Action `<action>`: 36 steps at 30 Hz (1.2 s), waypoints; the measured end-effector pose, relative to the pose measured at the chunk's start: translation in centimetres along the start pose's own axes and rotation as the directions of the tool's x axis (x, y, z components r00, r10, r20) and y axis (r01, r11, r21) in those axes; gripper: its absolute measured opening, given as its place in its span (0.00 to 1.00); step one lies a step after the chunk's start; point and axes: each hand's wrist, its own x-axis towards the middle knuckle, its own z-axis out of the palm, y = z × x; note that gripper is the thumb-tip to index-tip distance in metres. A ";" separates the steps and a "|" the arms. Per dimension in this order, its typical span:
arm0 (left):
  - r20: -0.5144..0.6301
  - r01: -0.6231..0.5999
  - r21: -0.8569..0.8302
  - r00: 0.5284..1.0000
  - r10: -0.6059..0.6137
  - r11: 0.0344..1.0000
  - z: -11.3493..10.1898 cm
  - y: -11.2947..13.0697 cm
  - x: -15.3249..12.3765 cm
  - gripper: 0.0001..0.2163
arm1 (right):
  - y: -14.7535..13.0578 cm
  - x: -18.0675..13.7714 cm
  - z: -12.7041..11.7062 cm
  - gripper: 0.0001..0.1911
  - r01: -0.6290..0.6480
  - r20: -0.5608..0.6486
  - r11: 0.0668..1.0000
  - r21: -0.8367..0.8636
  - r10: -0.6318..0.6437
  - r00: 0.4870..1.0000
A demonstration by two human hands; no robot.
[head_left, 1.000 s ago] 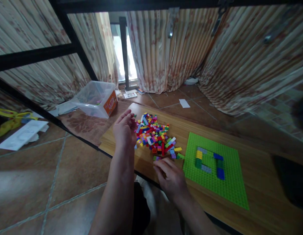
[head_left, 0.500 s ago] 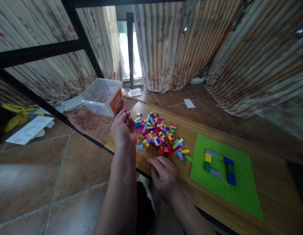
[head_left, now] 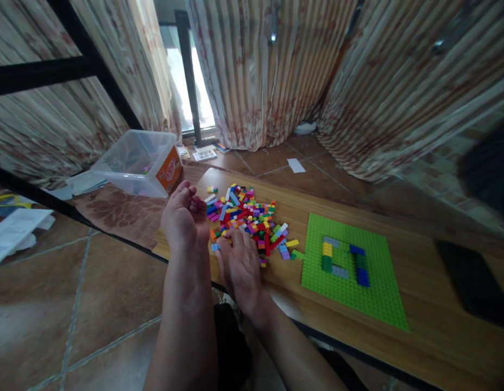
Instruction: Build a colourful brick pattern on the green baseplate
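Observation:
A heap of small coloured toy bricks (head_left: 252, 214) lies on the wooden table. My right hand (head_left: 240, 263) rests palm down at the heap's near edge, thumb apart from the fingers, fingertips among the bricks. Left of the heap, my left hand (head_left: 184, 214) is raised with its palm turned up and fingers curled in; whatever may be inside is hidden. To the right lies a green baseplate (head_left: 353, 304), bearing a broken rectangle of bricks: a blue and green row (head_left: 360, 266), a yellow and green side (head_left: 327, 256) and grey pieces (head_left: 340, 272).
A clear plastic tub (head_left: 132, 163) with an orange label stands beyond the table's left end. At the right lies a dark flat object (head_left: 474, 282) on the wooden table (head_left: 284, 309). Black metal bars (head_left: 44, 73) cross the left; striped curtains (head_left: 272, 81) hang behind.
My right hand has moved from the table's front edge up to the bricks, and its fingers have loosened. My left hand keeps its curled pose. The whole view has shifted to the right.

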 end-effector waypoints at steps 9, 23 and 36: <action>0.059 0.011 0.039 0.998 -0.013 0.999 0.6 -0.5 -0.4 0.07 | 1.3 -2.2 -2.8 0.05 0.001 -0.065 0.984 0.178 0.011 0.998; 0.400 -0.034 0.379 0.907 -0.130 0.925 3.5 -8.9 -7.2 0.07 | 16.3 -12.2 -13.4 0.11 -0.312 -0.220 0.909 0.275 0.376 0.900; 0.780 -0.596 0.625 0.484 -0.397 0.503 3.1 -14.8 -12.2 0.09 | 18.7 -13.4 -13.0 0.08 -0.345 -0.152 0.934 0.089 0.355 0.922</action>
